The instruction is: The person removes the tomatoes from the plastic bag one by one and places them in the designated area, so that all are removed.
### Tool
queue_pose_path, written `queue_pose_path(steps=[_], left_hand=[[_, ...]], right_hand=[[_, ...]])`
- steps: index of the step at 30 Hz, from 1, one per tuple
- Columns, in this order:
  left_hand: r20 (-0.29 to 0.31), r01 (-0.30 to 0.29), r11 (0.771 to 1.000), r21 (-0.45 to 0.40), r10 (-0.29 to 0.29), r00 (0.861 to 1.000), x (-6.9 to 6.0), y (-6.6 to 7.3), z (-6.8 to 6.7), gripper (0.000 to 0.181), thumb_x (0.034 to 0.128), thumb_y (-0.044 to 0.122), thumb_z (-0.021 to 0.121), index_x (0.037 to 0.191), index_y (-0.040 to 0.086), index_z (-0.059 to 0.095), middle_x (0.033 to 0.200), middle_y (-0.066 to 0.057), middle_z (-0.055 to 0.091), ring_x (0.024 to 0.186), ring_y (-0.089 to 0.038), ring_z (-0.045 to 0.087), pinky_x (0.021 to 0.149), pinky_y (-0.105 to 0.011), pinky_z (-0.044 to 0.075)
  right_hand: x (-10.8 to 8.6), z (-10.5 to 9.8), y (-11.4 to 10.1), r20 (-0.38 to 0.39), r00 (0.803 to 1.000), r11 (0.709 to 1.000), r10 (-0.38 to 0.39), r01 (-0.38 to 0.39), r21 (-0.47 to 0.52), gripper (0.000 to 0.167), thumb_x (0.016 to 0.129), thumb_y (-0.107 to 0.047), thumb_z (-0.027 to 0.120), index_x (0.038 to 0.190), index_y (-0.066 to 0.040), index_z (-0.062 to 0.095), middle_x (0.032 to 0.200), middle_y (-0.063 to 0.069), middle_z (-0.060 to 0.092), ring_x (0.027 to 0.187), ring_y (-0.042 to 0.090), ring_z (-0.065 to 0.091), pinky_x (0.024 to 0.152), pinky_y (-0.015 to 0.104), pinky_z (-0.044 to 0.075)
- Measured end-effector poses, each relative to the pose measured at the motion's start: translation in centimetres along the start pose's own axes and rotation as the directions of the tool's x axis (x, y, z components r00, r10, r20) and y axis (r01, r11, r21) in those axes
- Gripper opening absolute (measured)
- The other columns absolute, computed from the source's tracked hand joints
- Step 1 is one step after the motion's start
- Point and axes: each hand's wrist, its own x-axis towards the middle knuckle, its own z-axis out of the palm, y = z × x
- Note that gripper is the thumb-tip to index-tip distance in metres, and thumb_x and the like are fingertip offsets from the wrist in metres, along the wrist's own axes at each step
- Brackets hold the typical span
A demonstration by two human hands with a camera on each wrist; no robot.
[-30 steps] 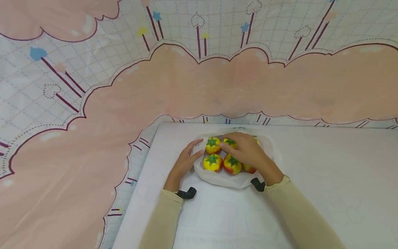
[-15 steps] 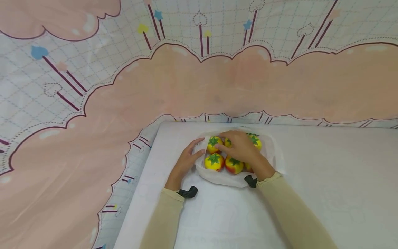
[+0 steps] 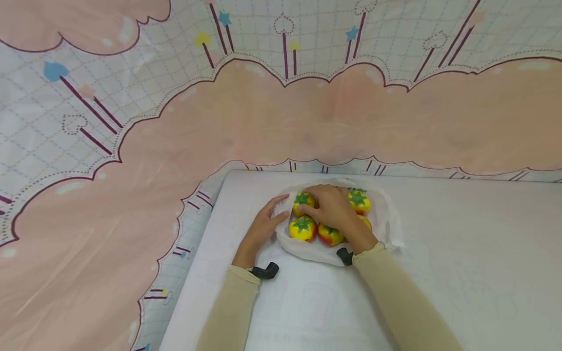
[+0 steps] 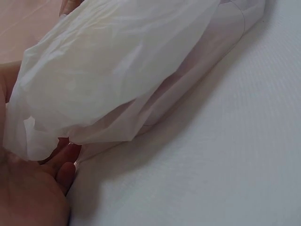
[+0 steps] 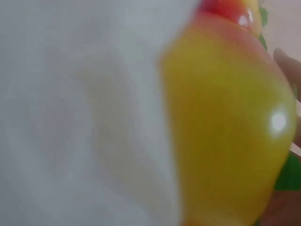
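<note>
A white plastic bag (image 3: 307, 249) lies on the table under several yellow-and-red, tomato-like fruits with green star-shaped tops. My left hand (image 3: 263, 225) holds the bag's left side, thumb and fingers curved about its edge; in the left wrist view the sheet (image 4: 113, 70) covers part of those fingers. Over the back row my right hand (image 3: 335, 210) reaches, its thumb and fingertips at the back-left fruit (image 3: 301, 198). It hides the back-middle position; a firm grip cannot be seen. A front-left fruit (image 3: 303, 229) and a back-right fruit (image 3: 359, 201) show plainly. Close in the right wrist view is a yellow fruit (image 5: 225, 117).
The white table (image 3: 461, 253) extends right and forward of the bag. Behind and to the left hangs a pink and white patterned cloth (image 3: 307, 122). A black wrist-worn device (image 3: 265, 270) sits on the left wrist, another black device (image 3: 344, 256) on the right.
My right hand has shifted left over the fruits, uncovering the back-right one and covering the back-middle. The left hand and the bag hold nearly the same place.
</note>
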Motion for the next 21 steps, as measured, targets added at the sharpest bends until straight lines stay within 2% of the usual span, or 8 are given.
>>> queue_pose_path(steps=[12, 21], left_hand=[[-0.005, 0.029, 0.999, -0.017, -0.029, 1.0, 0.0, 0.1, -0.1, 0.061, 0.0966, 0.033, 0.069, 0.146, 0.058, 0.043, 0.166, 0.018, 0.029, 0.159, -0.019, 0.015, 0.128, -0.058, 0.012], [-0.001, 0.04, 0.999, -0.029, -0.04, 0.999, -0.1, 0.1, -0.1, 0.068, 0.096, 0.029, 0.07, 0.148, 0.059, 0.039, 0.167, 0.018, 0.026, 0.16, -0.019, 0.014, 0.128, -0.057, 0.012]], right_hand=[[0.3, 1.1, 0.1, 0.026, 0.997, 0.997, 0.071, -0.071, 0.013, 0.066, 0.089, -0.064, 0.068, 0.141, -0.023, 0.063, 0.143, 0.002, 0.062, 0.138, 0.026, 0.048, 0.113, 0.075, 0.025], [0.5, 1.7, 0.0, 0.032, 0.995, 0.995, 0.098, -0.099, 0.018, 0.068, 0.086, -0.065, 0.071, 0.14, -0.024, 0.063, 0.14, 0.003, 0.065, 0.133, 0.028, 0.054, 0.109, 0.076, 0.026]])
